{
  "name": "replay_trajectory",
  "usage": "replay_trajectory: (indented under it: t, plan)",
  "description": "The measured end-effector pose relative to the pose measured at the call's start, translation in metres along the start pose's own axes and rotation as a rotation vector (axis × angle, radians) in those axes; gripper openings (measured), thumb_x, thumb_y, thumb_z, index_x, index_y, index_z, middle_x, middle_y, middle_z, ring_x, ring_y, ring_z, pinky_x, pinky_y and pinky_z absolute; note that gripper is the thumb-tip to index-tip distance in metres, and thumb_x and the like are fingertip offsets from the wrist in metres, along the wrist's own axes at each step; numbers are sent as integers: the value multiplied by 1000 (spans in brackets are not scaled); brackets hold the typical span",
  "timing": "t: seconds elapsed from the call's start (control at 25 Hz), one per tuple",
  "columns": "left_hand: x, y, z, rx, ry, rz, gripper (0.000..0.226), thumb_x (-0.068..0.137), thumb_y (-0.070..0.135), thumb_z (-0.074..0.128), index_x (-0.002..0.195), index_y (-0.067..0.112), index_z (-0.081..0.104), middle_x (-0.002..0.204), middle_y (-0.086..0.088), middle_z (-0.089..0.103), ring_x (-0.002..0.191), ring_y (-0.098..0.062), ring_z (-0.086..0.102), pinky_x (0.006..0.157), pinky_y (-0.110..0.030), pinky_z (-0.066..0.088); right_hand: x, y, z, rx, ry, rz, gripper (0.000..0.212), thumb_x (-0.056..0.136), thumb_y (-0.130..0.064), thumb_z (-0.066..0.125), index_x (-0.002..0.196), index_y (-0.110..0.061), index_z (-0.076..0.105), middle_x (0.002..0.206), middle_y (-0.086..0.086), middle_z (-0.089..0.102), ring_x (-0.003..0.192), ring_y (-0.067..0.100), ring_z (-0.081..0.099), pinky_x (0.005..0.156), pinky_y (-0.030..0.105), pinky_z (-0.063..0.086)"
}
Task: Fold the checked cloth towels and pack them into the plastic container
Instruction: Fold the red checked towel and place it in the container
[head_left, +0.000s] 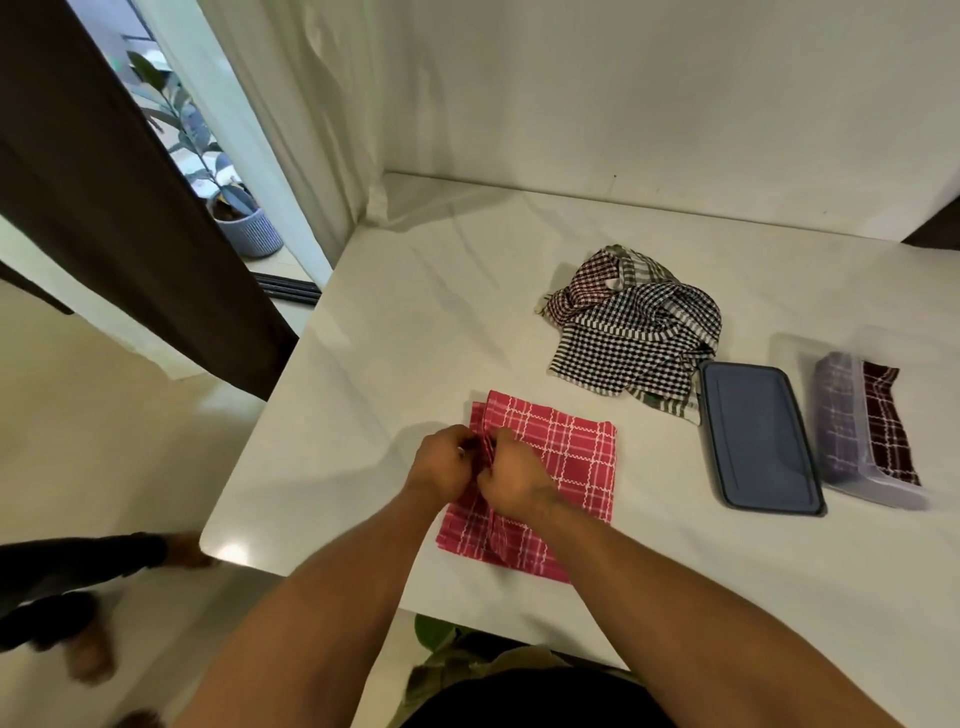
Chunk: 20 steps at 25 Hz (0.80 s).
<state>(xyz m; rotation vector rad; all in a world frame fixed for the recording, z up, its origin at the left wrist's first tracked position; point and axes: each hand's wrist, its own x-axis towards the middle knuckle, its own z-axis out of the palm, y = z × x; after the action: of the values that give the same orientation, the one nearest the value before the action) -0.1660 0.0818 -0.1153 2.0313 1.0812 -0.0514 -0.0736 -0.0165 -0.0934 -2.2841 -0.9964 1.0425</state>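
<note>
I am mid-fold on the red towel (566, 462), which lies flat on the worktop (415, 338) near its 6 o'clock edge, right in front of me. My left hand (441, 467) and right hand (514, 480) meet knuckle to knuckle over the towel's 9 o'clock side. The fingers (464, 440) of both are curled and pinching a raised ridge of cloth between them. That ridge runs about 12 to 6, and I take it for the fold line. As it lies, the towel is close to square, a touch longer from 12 to 6, with its 12 o'clock edge tilted slightly toward 1.

Next I judge I must carry the pinched cloth across toward 3 so the layers lie edge on edge, then press it flat. The grip has to stay even along the ridge or the fold will skew.

From the towel, a pile (634, 332) of unfolded checked towels sits at 1 o'clock, well apart. A blue lid (758, 441) lies at 3 o'clock, touching the pile's near corner. Just beyond it is the container (883, 488), open, long axis about 11 to 5. It has two folded towels inside, so the packing is partly done.
</note>
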Motion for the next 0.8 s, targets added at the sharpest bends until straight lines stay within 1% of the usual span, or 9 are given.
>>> replay_trajectory:
  t: [0.12,0.2,0.32,0.44,0.56,0.64,0.72,0.76,0.8]
  plan:
    - [14,2,-3,-63,14,-101,24,96,12,48,107,14,69,107,-5,70,95,-23,64,84,-32,51,6,1,8,-58,-29,-66,33,93,-20,59,124,-15,51,103,3,68,84,21,68,74,36,60]
    - [21,7,-6,-100,1,-146,23,97,14,43,90,14,66,98,-7,69,89,-24,63,79,-32,50,8,3,12,-95,-41,-101,33,93,-23,59,124,-16,52,105,3,68,86,22,68,77,38,60]
    - [30,11,-8,-187,-22,-211,36,102,28,42,69,18,56,74,-2,63,77,-23,60,71,-32,46,11,6,13,-143,-52,-154,32,92,-24,60,121,-12,53,104,5,68,84,23,67,75,37,58]
    - [39,10,-6,-126,-36,-195,34,96,43,54,78,17,64,75,2,64,78,-22,63,73,-31,47,15,8,10,-163,-116,-181,38,90,-26,61,123,-12,51,100,5,68,79,22,67,74,38,60]
    - [45,11,-6,-66,-2,-194,21,89,35,66,95,16,71,87,0,69,79,-17,62,76,-28,47,11,13,-1,-134,-159,-237,27,90,-46,55,106,-24,59,86,-7,66,71,13,64,66,36,58]
    - [47,15,-8,-15,-12,-201,8,88,27,67,87,19,69,88,-3,72,73,-15,62,73,-28,50,9,22,-18,-124,20,-193,25,96,-48,46,97,-28,61,84,-11,62,72,8,59,66,32,55]
    - [47,19,-10,34,-31,-207,9,88,25,64,80,23,63,84,-1,71,70,-13,63,71,-29,53,15,40,-38,-257,337,-96,28,97,-40,47,114,-23,61,103,-4,60,92,12,55,80,35,53]
    - [48,22,-10,51,-30,-197,9,88,27,63,79,26,61,81,3,69,70,-12,63,70,-29,53,19,53,-51,-338,425,-30,33,94,-36,50,122,-20,58,114,0,58,103,17,52,88,37,51]
    - [48,25,-10,59,-19,-183,7,87,30,64,81,27,61,79,6,68,71,-12,64,69,-29,53,24,65,-61,-398,428,43,40,91,-34,53,128,-18,56,122,3,55,112,21,49,93,40,48]
